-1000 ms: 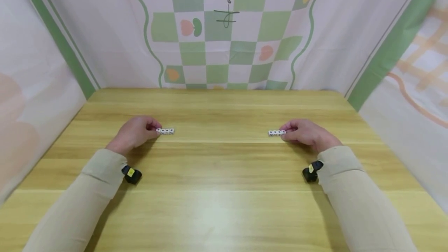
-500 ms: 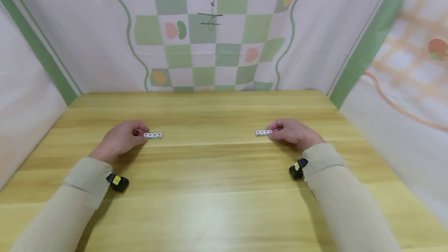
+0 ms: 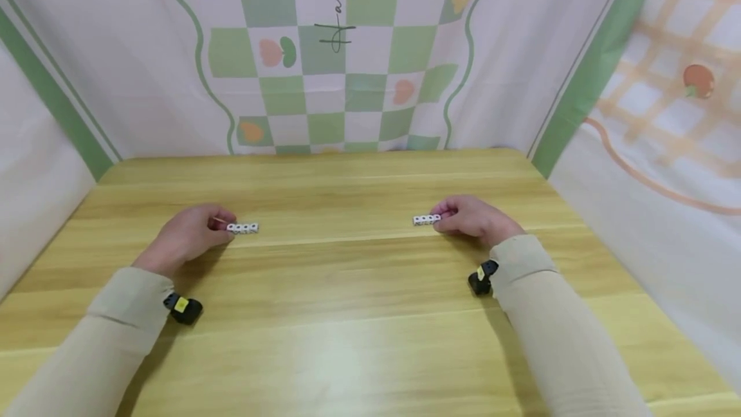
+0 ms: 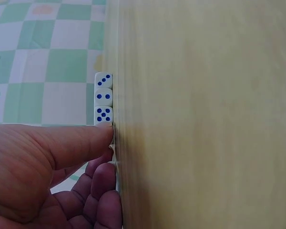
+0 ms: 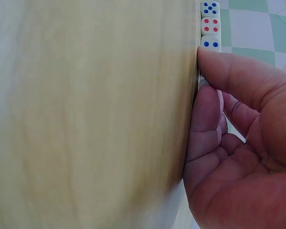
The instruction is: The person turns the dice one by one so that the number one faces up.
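Two short rows of small white dice lie on the wooden table, well apart from each other. At the outer end of the left row of dice (image 3: 246, 228), my left hand (image 3: 188, 235) pinches the end die between thumb and fingers. My right hand (image 3: 473, 219) likewise pinches the outer end of the right row of dice (image 3: 424, 220). In the left wrist view, dice (image 4: 103, 97) with blue pips stick out past the thumb. Blue and red pips show on the dice (image 5: 210, 26) in the right wrist view. Each pinched die is mostly hidden by the thumb.
The wooden table (image 3: 336, 288) stretches between and in front of both hands. A checkered cloth (image 3: 327, 92) hangs behind its far edge, with more cloth at both sides. Small black cameras (image 3: 184, 309) are strapped at the wrists.
The head view has turned a little to the right, so everything sits further left in it. Both hands keep their pinch, and the dice show no clear movement on the table.
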A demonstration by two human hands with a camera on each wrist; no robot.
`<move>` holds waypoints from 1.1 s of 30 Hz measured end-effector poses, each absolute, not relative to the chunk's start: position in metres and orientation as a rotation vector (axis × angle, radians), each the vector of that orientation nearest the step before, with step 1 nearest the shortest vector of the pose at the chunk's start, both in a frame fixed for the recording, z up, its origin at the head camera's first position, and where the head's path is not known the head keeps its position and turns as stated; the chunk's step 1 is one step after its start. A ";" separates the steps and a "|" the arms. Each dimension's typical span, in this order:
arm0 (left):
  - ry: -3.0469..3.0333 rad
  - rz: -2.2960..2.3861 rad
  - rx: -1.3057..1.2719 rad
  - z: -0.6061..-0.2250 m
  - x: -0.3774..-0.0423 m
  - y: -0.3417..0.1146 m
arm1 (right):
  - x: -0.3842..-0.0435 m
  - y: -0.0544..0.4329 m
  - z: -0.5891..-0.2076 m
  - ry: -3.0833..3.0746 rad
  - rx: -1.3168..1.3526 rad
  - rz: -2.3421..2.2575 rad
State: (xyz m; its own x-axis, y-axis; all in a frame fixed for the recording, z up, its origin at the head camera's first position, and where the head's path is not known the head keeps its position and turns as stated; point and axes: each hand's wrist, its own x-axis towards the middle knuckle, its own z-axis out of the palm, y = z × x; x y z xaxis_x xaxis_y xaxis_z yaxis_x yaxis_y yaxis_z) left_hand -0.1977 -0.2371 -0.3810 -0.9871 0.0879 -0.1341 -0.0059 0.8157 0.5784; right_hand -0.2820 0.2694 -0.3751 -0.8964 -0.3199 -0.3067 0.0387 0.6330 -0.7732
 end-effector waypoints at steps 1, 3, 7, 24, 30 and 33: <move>2.842 0.910 0.062 -0.381 -0.197 -0.238 | -0.282 0.269 -0.375 2.432 -0.226 -1.174; 2.835 0.919 0.058 -0.381 -0.196 -0.239 | -0.283 0.268 -0.375 2.421 -0.227 -1.187; 2.827 0.931 0.060 -0.381 -0.195 -0.239 | -0.285 0.268 -0.376 2.409 -0.231 -1.192; 2.856 0.923 0.177 -0.377 -0.190 -0.223 | -0.276 0.294 -0.373 2.402 -0.212 -1.220; 2.983 0.869 0.233 -0.369 -0.170 -0.215 | -0.268 0.296 -0.369 2.418 -0.143 -1.206; 3.054 0.866 0.335 -0.364 -0.156 -0.210 | -0.261 0.296 -0.366 2.466 -0.158 -1.176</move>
State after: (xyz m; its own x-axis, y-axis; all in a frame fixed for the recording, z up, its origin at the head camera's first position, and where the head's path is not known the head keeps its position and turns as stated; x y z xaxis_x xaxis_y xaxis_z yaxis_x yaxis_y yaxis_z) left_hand -0.1559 -0.2101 -0.3642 -0.9767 0.1869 0.1052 0.2143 0.8308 0.5136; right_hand -0.2608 0.2960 -0.3657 -0.9129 -0.2687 -0.3072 0.0696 0.6392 -0.7659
